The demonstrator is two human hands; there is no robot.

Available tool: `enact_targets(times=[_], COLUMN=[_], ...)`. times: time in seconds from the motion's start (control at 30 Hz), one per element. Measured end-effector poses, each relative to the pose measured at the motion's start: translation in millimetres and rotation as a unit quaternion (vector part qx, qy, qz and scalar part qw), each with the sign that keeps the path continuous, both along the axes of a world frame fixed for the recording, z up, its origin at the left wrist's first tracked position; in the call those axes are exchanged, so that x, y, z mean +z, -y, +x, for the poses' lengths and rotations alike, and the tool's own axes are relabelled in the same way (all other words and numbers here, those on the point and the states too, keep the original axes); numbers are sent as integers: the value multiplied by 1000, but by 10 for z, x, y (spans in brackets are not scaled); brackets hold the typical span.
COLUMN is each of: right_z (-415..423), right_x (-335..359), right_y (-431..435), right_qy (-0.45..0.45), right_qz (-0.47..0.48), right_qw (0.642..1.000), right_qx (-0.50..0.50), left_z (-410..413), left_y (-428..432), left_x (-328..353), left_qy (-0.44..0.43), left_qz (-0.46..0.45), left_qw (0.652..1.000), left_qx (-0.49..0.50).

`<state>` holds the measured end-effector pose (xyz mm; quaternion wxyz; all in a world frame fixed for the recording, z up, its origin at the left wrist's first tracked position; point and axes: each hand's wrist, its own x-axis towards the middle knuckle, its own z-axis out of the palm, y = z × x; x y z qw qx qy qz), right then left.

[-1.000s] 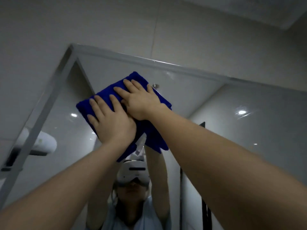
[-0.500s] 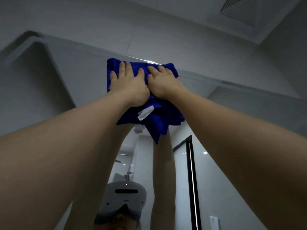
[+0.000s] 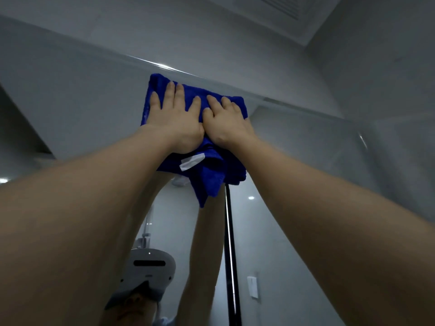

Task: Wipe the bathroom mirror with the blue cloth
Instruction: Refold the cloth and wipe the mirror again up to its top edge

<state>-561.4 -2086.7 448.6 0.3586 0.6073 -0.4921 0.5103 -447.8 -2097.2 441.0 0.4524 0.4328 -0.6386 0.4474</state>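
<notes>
Along the mirror's [image 3: 82,114] top edge: blue cloth [image 3: 211,177], moved right from the corner, left hand [image 3: 175,118] and right hand [image 3: 227,122] now side by side, pressing flat with straight fingers, gripping nothing; upper strip likely under way.

We see the blue cloth [image 3: 211,182] – folded, white-tagged – flat against the bathroom mirror [image 3: 306,161] just under its top edge, lower folds hanging loose.

Looked dim and grey-blue, caught a thin streak of glare just above the left hand [image 3: 174,123], showed white glints below the right hand [image 3: 227,124] and far off to the left, went soft nearer the lens, bowed straight lines at the edges.
</notes>
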Motion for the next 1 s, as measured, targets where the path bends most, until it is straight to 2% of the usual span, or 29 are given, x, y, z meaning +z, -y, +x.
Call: enact_targets(times=[0.2,0.5,0.77,1.0], right_z=[-341,-463,-309,123], right_x=[-191,-645,-1281,-1912], right_y=[42,71,56,41], right_qy=[35,92,168,265], right_qz=[-4,4,5,27], right_qw=[999,996,986,964], right_qx=[12,15,1,-23], left_z=[-354,-458,-333,54], left_y=[45,45,18,-12], left_x=[-150,-555,-1069,-1481], left_qy=[21,67,136,232], left_qz=[-12,-16,-32,-17], left_qw=[1000,997,990,972], left_qx=[4,-18,-15,22])
